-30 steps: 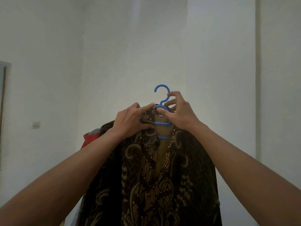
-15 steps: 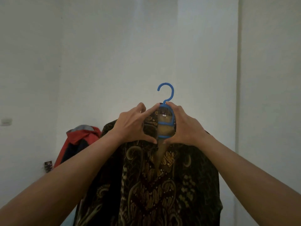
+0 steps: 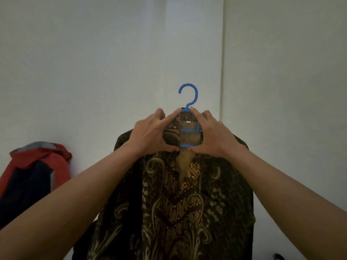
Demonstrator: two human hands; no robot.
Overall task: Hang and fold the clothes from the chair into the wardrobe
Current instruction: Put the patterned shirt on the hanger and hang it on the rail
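Note:
A dark brown batik shirt [image 3: 174, 199] with gold patterns hangs on a blue plastic hanger [image 3: 188, 96], held up in front of me against a white wall. My left hand [image 3: 150, 134] grips the collar on the left side. On the right side of the collar, my right hand [image 3: 212, 136] grips the fabric and the hanger's frame. The hook sticks up free above both hands. The shirt front faces me, its neck open. Neither the chair nor the wardrobe is in view.
A red, navy and grey jacket [image 3: 32, 175] hangs or lies at the lower left by the wall. A wall corner edge [image 3: 222, 72] runs vertically to the right of the hanger. A small dark object [image 3: 278, 257] sits at the bottom right.
The view has swung left to right, so the red jacket has come into sight. My hands have slid from the hanger's neck onto the two collar sides; the shirt stays held up.

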